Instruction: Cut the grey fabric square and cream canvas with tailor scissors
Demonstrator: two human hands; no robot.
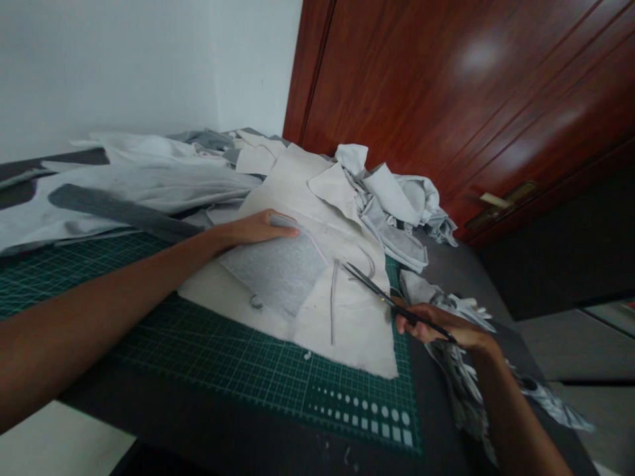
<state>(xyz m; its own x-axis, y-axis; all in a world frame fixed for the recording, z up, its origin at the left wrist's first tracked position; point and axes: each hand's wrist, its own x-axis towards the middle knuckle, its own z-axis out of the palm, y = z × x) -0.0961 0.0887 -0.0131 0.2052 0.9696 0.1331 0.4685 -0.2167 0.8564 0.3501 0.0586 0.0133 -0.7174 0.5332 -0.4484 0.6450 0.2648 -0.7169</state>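
My left hand lies flat, fingers stretched out, on a grey textured fabric piece that rests on a cream cloth. My right hand is closed round the handles of black scissors, whose blades point up-left over the cream cloth beside a thin cut strip. Both cloths lie on a green cutting mat.
A heap of white and grey fabric pieces fills the back of the dark table. Grey scraps hang off the right edge. A dark grey strip lies at the left. A reddish wooden door stands behind.
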